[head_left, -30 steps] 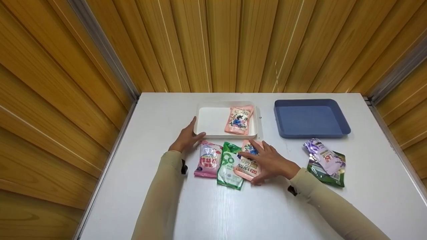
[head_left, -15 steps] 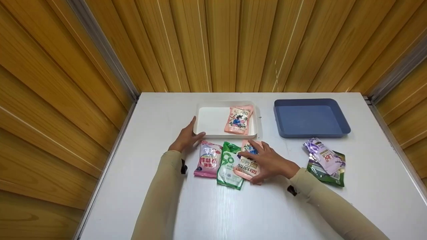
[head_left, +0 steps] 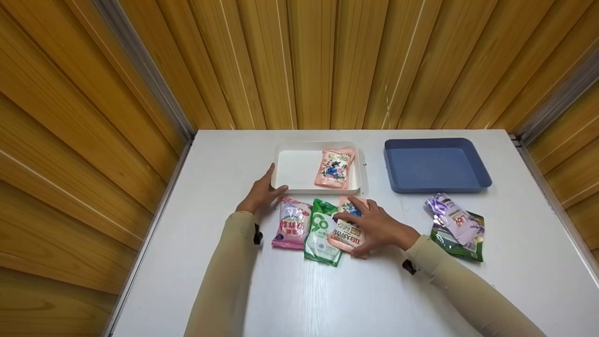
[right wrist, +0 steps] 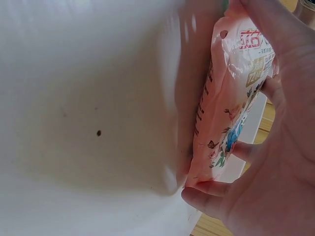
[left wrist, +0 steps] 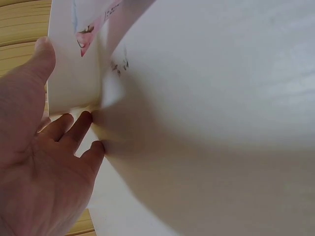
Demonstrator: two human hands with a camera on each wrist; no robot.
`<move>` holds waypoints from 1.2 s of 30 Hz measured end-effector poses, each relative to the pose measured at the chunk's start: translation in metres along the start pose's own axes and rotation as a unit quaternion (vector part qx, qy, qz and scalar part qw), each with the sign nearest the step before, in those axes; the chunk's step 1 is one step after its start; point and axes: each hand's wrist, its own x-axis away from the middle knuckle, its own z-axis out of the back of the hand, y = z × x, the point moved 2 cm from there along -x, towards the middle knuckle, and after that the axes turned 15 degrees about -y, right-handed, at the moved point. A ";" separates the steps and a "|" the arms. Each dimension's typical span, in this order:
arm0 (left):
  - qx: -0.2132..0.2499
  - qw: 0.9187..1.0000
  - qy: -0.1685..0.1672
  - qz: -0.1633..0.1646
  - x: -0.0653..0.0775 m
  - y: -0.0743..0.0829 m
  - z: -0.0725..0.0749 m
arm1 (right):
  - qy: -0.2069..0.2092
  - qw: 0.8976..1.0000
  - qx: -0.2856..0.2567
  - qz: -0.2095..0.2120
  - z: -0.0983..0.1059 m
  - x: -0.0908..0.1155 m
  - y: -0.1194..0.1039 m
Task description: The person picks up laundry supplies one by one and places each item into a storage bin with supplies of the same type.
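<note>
My left hand (head_left: pixel 259 193) touches the near left corner of the white tray (head_left: pixel 281 192). Its thumb lies on the front wall and its fingers are at the left side. In the tray's right part lies a pink floral detergent bag (head_left: pixel 335 169). A second pink detergent bag (head_left: pixel 348 231) is on the table before the tray, partly hidden under my right hand (head_left: pixel 381 228). That hand spans the bag, thumb at its near end and fingers curled at its far edges, as the bag's pink side (right wrist: pixel 231 108) shows in the right wrist view.
Left of the gripped bag lie a green and white bag (head_left: pixel 323 236) and a pink bag (head_left: pixel 292 224). A blue tray (head_left: pixel 437 166) stands at the back right. Before it, a purple pouch (head_left: pixel 456 220) overlaps a dark green bag (head_left: pixel 475 252). Wooden-panelled walls (head_left: pixel 309 65) border the white table (head_left: pixel 299 299).
</note>
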 end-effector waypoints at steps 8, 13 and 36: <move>-0.009 1.000 0.001 0.001 0.001 0.002 0.001 | 0.018 1.000 0.004 0.008 0.000 0.000 0.000; -0.012 1.000 0.001 -0.004 0.001 0.002 0.001 | 0.044 0.999 0.023 0.012 -0.002 -0.001 0.001; -0.001 1.000 0.003 0.007 -0.001 -0.002 -0.001 | 0.075 0.997 0.020 0.008 -0.004 -0.002 0.003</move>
